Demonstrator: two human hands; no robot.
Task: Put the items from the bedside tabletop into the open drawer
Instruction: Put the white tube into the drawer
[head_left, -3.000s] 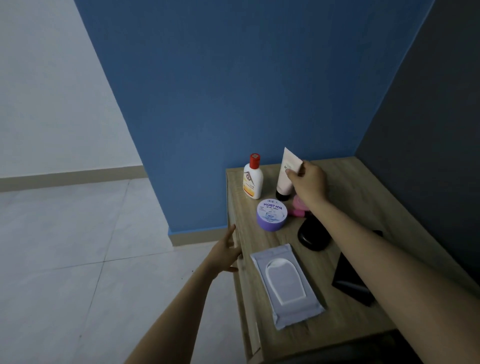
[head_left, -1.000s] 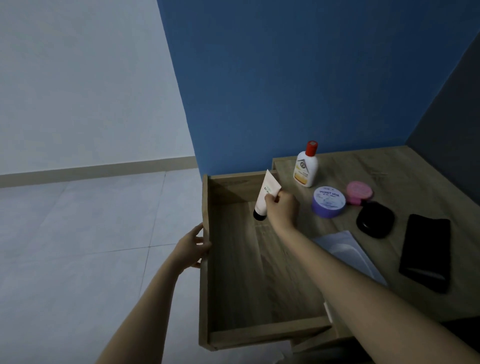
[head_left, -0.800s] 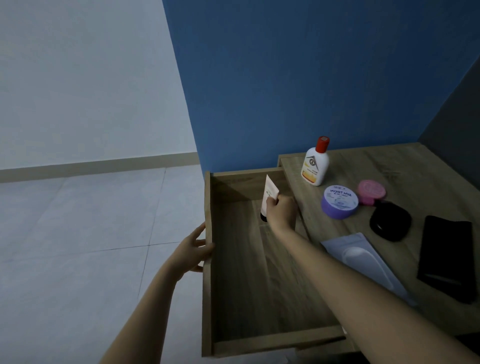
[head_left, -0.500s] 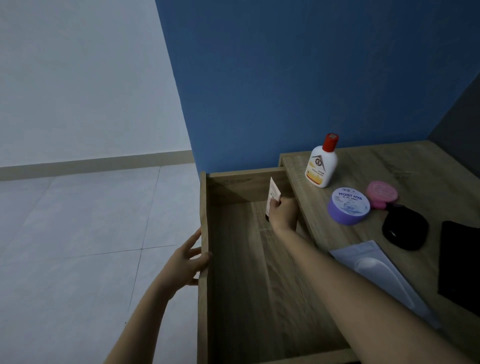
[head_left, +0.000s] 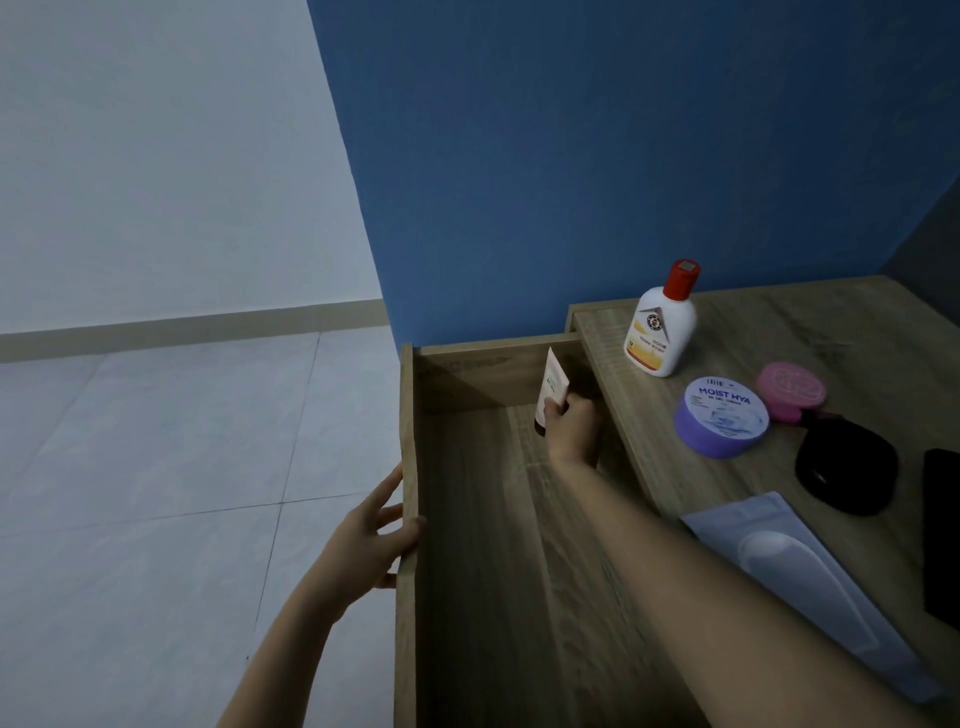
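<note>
The wooden drawer stands pulled out, to the left of the bedside tabletop. My right hand is down inside the drawer near its far right corner and grips a white tube, cap end down, close to the drawer floor. My left hand rests on the drawer's left wall with straight fingers, thumb over the rim. On the tabletop are a white bottle with a red cap, a purple jar, a pink round case, a black pouch, a wipes pack and a black flat object.
A blue wall rises right behind the drawer and table. A dark panel borders the table at the right. Pale floor tiles lie to the left of the drawer.
My right hand carried the tube from the tabletop into the drawer and lowered it toward the far corner. The drawer was pulled out; my left hand stayed on its left wall.
</note>
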